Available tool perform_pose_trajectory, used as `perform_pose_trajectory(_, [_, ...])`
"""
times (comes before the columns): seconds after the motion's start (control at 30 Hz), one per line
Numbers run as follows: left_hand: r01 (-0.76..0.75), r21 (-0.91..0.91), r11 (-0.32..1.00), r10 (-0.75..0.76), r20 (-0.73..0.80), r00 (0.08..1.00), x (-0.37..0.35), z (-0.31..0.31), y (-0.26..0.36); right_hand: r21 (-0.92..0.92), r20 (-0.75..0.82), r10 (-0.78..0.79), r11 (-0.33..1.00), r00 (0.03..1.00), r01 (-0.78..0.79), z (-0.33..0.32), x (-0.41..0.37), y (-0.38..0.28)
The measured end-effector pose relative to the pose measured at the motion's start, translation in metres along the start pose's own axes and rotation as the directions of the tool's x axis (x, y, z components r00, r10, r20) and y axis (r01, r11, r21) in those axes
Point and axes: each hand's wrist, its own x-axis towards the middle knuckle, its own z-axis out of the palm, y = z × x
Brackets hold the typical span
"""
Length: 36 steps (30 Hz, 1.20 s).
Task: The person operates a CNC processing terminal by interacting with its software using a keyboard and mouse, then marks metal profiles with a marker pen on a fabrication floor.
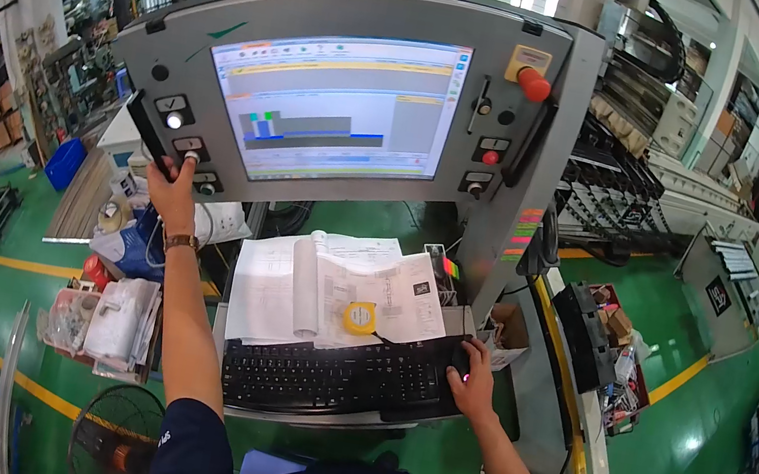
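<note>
My left hand (172, 193) is raised to the lower left corner of the grey control panel. Its fingers are closed around the lower end of a black handle (148, 131), and one digit touches a push button (192, 149). Beside it a round button (175, 120) glows white. The panel's screen (341, 108) shows a program window with a bar-like drawing. My right hand (475, 384) rests over a dark computer mouse (461, 357), largely hidden under the fingers. Left of it lies a black keyboard (325, 375). Printed drawings (390, 290) and a yellow tape measure (360, 317) lie behind the keyboard.
A red emergency stop (532, 83) juts from the panel's upper right. Boxes of parts (621, 366) stand to the right, bagged items (119, 318) to the left. A fan (118, 440) is on the green floor at lower left. Machine frames stand around.
</note>
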Motion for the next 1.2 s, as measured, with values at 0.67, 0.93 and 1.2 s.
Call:
perform_pose_trajectory(0.67, [0.006,-0.158,0.987,0.011,0.103,0.995,-0.003,-0.006,0.0,0.0,-0.014,0.039,0.999,0.999,-0.039,-0.004,-0.002,0.0])
perform_pose_trajectory(0.93, [0.074,-0.221,0.972,-0.041,0.154,0.987,-0.001,-0.014,-0.005,0.049,-0.028,0.013,0.999,1.0,-0.012,-0.004,0.0,-0.006])
perform_pose_trajectory(1.2, [-0.091,0.159,0.983,0.067,0.151,0.986,-0.023,-0.027,-0.032,-0.026,-0.051,-0.045,0.999,0.998,0.044,0.001,0.0,-0.003])
